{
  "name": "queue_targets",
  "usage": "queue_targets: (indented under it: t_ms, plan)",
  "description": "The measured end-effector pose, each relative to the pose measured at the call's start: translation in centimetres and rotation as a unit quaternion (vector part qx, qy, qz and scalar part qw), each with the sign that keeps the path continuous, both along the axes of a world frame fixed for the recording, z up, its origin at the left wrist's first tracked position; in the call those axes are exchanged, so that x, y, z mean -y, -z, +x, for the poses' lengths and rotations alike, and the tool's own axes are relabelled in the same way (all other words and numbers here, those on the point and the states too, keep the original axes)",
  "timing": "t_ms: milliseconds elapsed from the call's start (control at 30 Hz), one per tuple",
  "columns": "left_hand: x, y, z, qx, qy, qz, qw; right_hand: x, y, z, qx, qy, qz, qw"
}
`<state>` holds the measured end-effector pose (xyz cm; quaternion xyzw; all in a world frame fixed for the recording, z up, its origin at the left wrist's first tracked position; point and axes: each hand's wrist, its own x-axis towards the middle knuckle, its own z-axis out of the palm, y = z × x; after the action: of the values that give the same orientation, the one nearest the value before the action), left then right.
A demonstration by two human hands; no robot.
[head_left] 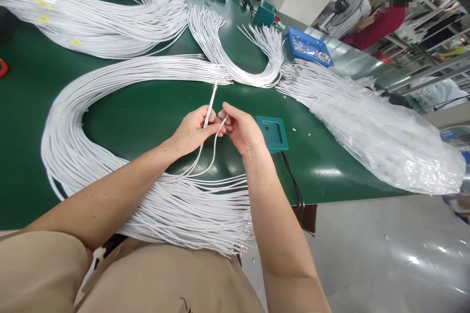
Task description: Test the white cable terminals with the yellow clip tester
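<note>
Over the green table, my left hand (193, 132) is closed around white cables (210, 102), whose ends stick up past the fingers. My right hand (242, 129) pinches the end of a thin white cable (216, 149) close to my left fingertips. The fingers of both hands almost meet, and the very tip of that cable is partly hidden. Both cables trail down into a large curved bundle of white cables (66, 127). Its near ends (220, 215) fan out below my hands, by the table's front edge.
A small green device (272, 134) with a black cord sits right of my hand. A blue tray (310, 48) holds small metal parts. More cable bundles (110, 19) lie behind, and a plastic-wrapped bundle (382, 127) lies at right. A person in red (382, 24) is farther off.
</note>
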<state>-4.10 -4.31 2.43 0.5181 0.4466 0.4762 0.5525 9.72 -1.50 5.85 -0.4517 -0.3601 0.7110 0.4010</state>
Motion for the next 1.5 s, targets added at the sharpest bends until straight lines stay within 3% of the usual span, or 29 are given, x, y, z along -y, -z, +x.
queue_targets:
  t_ms: [167, 300, 400, 533, 633, 800, 867, 1000, 1100, 1200, 1500]
  plan:
    - [0.1, -0.4, 0.2, -0.012, -0.021, 0.006, 1.000, 0.8, 0.6, 0.6, -0.060, 0.013, -0.027, 0.998]
    - [-0.1, -0.1, 0.3, 0.024, -0.022, 0.006, 0.999, 1.7, 0.8, 0.9, -0.043, 0.038, 0.015, 0.998]
    - [-0.2, 0.2, 0.2, 0.052, -0.012, 0.012, 0.998, 2.2, 0.5, 0.8, 0.047, 0.076, 0.090, 0.992]
    - [0.0, 0.2, 0.2, 0.076, 0.012, 0.004, 0.997, 2.6, 0.5, 0.5, 0.218, 0.118, 0.196, 0.949]
    - [0.1, -0.2, 0.2, 0.138, 0.045, -0.065, 0.987, 2.7, 1.4, 0.3, 0.366, 0.118, 0.293, 0.875]
    - [-0.2, -0.3, 0.0, 0.261, 0.065, -0.222, 0.937, 2.8, 3.1, 0.6, 0.620, 0.046, 0.474, 0.623]
    - [-0.4, -0.1, -0.1, 0.237, 0.053, -0.231, 0.942, 2.5, 3.3, 1.2, 0.643, 0.001, 0.493, 0.586]
    - [-0.5, 0.4, -0.2, 0.040, 0.022, -0.151, 0.988, 1.3, 2.9, 3.2, 0.629, -0.044, 0.478, 0.612]
    - [-0.4, 0.5, -0.2, -0.080, 0.020, -0.103, 0.991, 0.3, 2.6, 4.5, 0.661, -0.117, 0.432, 0.602]
    - [-0.5, 0.7, -0.1, -0.127, 0.025, -0.094, 0.987, -0.3, 2.5, 5.0, 0.684, -0.187, 0.403, 0.579]
    - [-0.7, 2.1, 0.0, -0.189, 0.015, -0.088, 0.978, -0.9, 3.2, 4.9, 0.681, -0.145, 0.420, 0.582]
